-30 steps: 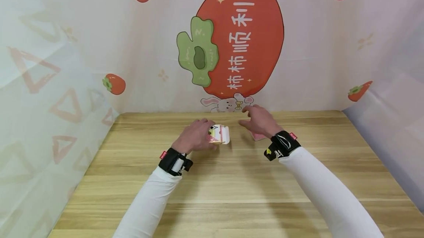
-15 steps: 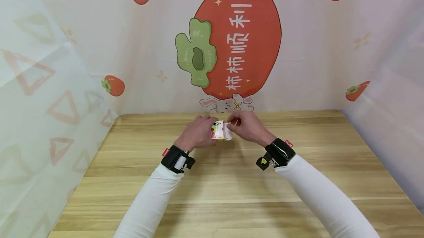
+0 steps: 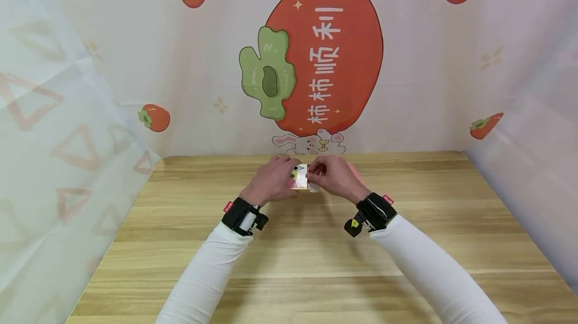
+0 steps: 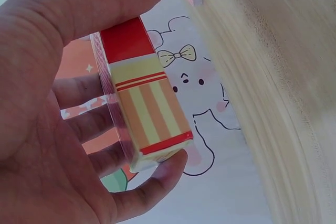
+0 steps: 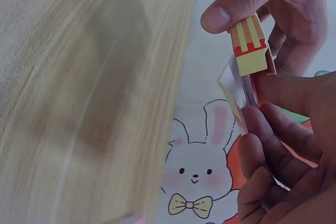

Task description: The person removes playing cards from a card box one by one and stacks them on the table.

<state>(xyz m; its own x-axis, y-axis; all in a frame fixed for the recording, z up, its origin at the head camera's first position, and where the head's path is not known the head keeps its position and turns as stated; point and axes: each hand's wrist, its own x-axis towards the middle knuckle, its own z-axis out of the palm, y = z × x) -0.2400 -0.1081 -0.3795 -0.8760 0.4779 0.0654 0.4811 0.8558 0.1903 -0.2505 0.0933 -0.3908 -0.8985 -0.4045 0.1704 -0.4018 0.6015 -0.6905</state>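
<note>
My left hand (image 3: 272, 178) grips a playing-card box (image 3: 300, 177) with an ace printed on its face, held above the far part of the table. Red bands and orange-and-cream stripes run along the box's narrow side (image 4: 152, 100), between thumb and fingers in the left wrist view. At the box's right end is my right hand (image 3: 336, 176), fingers curled. The right wrist view shows the box end open with a flap (image 5: 233, 93) hanging out; the right thumb and fingertips pinch at this opening. Behind the right hand, a pink patterned deck of cards (image 3: 355, 173) is partly hidden.
A wood-grain table (image 3: 316, 284) lies beneath both arms. White cloth (image 3: 203, 63) printed with persimmons and a rabbit rises behind its far edge, with more cloth hanging at both sides. Each wrist wears a black strap (image 3: 241, 216) with a small camera.
The right hand has come left and down from beside the box to its open end, and its fingers have closed in there. The left hand still holds the box, almost unmoved.
</note>
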